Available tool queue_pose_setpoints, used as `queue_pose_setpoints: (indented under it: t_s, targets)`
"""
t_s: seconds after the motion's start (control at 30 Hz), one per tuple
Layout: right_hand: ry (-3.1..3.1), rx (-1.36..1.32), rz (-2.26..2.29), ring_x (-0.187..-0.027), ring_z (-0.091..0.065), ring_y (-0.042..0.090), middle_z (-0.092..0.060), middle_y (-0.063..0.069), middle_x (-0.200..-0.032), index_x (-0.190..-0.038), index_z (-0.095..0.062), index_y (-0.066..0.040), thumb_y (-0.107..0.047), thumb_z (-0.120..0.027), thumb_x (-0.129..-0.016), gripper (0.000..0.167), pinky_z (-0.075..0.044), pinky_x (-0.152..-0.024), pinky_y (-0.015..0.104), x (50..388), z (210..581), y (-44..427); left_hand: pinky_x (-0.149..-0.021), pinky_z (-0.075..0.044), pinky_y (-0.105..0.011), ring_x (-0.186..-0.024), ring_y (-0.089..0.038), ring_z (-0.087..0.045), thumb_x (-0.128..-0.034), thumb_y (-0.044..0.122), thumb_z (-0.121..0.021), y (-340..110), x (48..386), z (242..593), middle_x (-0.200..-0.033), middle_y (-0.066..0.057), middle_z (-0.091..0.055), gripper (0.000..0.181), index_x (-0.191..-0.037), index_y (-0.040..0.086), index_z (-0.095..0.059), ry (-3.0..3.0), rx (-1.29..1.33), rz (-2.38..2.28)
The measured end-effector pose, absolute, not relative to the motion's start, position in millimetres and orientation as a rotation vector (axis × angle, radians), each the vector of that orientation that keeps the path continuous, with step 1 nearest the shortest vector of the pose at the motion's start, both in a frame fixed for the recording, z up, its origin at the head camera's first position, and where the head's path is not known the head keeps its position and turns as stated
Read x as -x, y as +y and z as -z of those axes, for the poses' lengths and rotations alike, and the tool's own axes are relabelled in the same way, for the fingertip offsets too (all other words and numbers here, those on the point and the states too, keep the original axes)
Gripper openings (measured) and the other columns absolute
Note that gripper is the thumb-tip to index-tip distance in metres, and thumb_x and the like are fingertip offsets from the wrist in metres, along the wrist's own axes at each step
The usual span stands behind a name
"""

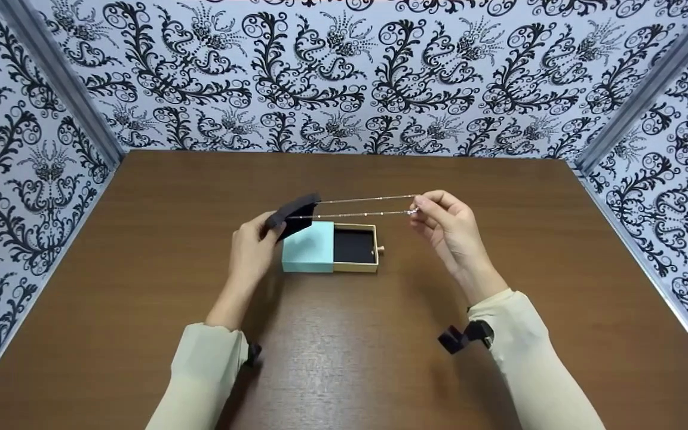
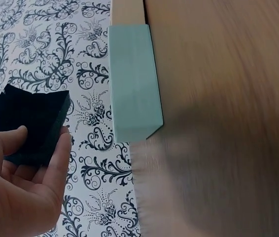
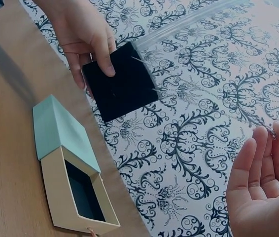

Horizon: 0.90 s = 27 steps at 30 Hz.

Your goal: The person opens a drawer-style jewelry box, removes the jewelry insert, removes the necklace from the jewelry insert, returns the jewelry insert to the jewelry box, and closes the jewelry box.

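My left hand (image 1: 252, 246) grips a square black jewellery pad (image 3: 124, 81) by its edge, thumb on the face, raised above the table. Two strands of a thin chain necklace (image 1: 362, 214) stretch from the pad to my right hand (image 1: 454, 236). Thumb and fingertips of that hand pinch the necklace's end, where a small shiny piece shows. Below the pad a turquoise box sleeve (image 1: 311, 254) lies on the table. Its cream drawer (image 3: 51, 187) is pulled partway out to the right, with a black lining inside and a small pull tab at the end.
The brown wooden table (image 1: 332, 352) carries the box near its middle. Patterned white-and-black panels (image 1: 344, 77) rise at the back and both sides, with grey metal posts in the corners. A black camera mount (image 1: 466, 335) sits on the right sleeve.
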State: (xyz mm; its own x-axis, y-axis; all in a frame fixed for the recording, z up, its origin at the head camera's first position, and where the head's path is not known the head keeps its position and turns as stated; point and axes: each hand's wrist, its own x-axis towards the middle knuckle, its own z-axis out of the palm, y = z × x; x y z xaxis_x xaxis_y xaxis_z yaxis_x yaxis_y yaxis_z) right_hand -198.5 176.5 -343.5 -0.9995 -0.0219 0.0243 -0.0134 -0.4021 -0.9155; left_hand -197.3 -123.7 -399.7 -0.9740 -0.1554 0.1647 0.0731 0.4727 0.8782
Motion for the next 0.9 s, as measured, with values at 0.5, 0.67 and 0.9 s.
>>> queue_pose_setpoints:
  t_s: [0.5,0.67,0.9]
  targets:
    - [1.671,0.055,2.649,-0.069,-0.065,0.008,-0.068,0.0,-0.079,-0.082,-0.065,-0.012,0.0,-0.054,-0.099,0.024,-0.057,-0.069,0.02,198,339,184,-0.074,-0.041,-0.037,-0.081,-0.028,-0.056,-0.0985,0.005,-0.053,-130,198,402,-0.12,-0.012,-0.072,0.037,-0.124,0.022,-0.072,-2.609,-0.051,1.275]
    - [1.635,0.083,2.692,-0.07,-0.065,0.008,-0.069,0.0,-0.079,-0.083,-0.067,-0.011,-0.002,-0.054,-0.1,0.024,-0.057,-0.069,0.02,199,336,193,-0.071,-0.042,-0.036,-0.083,-0.029,-0.059,-0.102,0.011,-0.053,-136,198,402,-0.127,-0.014,-0.069,0.033,-0.128,0.023,-0.069,-2.648,-0.081,1.245]
    - [1.566,0.116,2.756,-0.071,-0.067,0.01,-0.07,0.002,-0.08,-0.085,-0.067,-0.01,-0.005,-0.061,-0.097,0.014,-0.057,-0.069,0.02,201,327,212,-0.078,-0.047,-0.04,-0.102,-0.032,-0.067,-0.1022,0.012,-0.054,-144,196,402,-0.133,-0.017,-0.065,0.034,-0.133,0.019,-0.066,-2.663,-0.127,1.245]
